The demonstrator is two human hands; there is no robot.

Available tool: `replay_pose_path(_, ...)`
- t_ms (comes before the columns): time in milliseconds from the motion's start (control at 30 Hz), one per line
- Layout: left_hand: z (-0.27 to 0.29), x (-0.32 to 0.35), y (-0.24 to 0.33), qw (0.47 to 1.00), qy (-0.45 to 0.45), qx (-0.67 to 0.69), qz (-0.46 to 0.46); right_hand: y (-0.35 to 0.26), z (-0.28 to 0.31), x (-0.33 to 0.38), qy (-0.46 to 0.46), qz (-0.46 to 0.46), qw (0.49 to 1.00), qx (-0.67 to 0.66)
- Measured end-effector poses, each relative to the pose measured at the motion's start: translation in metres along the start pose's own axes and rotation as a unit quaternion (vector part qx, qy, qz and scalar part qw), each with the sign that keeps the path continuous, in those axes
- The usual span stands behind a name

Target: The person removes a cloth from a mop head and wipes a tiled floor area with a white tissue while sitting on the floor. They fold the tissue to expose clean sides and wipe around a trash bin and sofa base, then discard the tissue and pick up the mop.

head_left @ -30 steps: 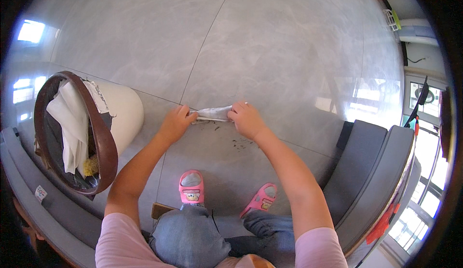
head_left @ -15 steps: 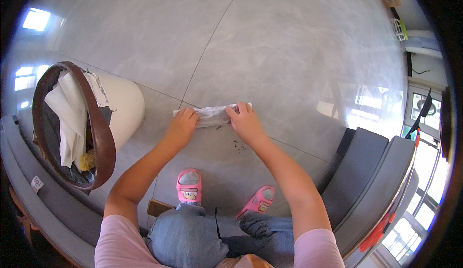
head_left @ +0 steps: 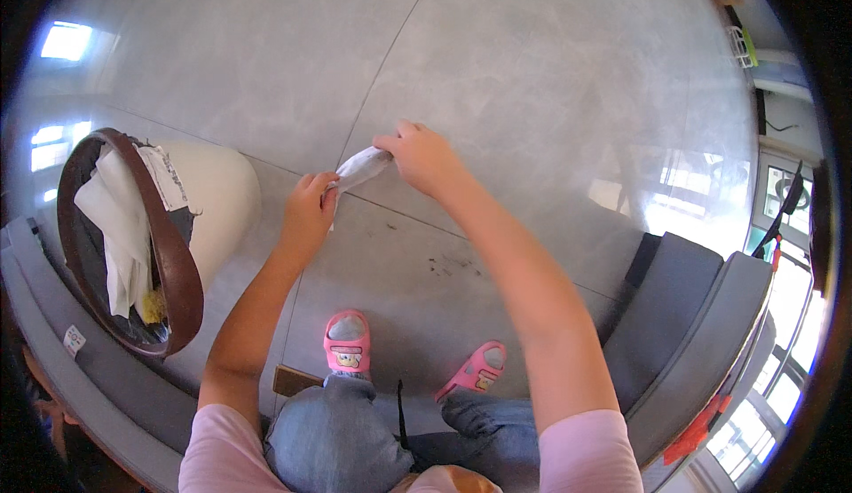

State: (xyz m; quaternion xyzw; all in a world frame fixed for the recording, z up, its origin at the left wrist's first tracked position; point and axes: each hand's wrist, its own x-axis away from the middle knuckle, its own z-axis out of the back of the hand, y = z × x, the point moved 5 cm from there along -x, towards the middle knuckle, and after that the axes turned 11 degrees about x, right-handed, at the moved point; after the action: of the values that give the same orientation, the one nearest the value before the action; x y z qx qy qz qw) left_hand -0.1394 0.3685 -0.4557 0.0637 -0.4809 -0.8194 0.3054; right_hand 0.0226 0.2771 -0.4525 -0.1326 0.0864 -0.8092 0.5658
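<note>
A thin, folded white tissue (head_left: 362, 168) is stretched between my two hands above the grey tiled floor. My left hand (head_left: 307, 212) pinches its lower left end, and a white tip of it hangs down beside the fingers. At the upper right end, my right hand (head_left: 424, 161) grips it, set farther out than the left. Dark crumbs (head_left: 450, 267) lie scattered on the floor below my right forearm. Whether the tissue is paper or thin cloth cannot be made out.
At the left a white bin (head_left: 220, 196) with a brown rim lies tilted, holding white sheets and a yellow fuzzy thing. Grey cushioned seats (head_left: 667, 311) flank me. My feet wear pink slippers (head_left: 347, 351). A small wooden piece (head_left: 295, 380) lies near my knee.
Both hands have lifted the tissue up off the floor. My right hand has moved away from me and left, my left hand slightly left, so the tissue now slants and looks narrower.
</note>
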Motion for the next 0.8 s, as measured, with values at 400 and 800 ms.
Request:
replay_pose_path(400, -0.109, 0.096, 0.001, 0.995, -0.081, 0.048, -0.014, 0.032, -0.039, 0.127, -0.101, -0.005, 0.991, -0.087)
replay_pose_path(800, -0.090, 0.052, -0.003, 0.995, -0.014, 0.057, 0.083, 0.018, -0.032, 0.041, 0.053, 0.059, 0.995, -0.056)
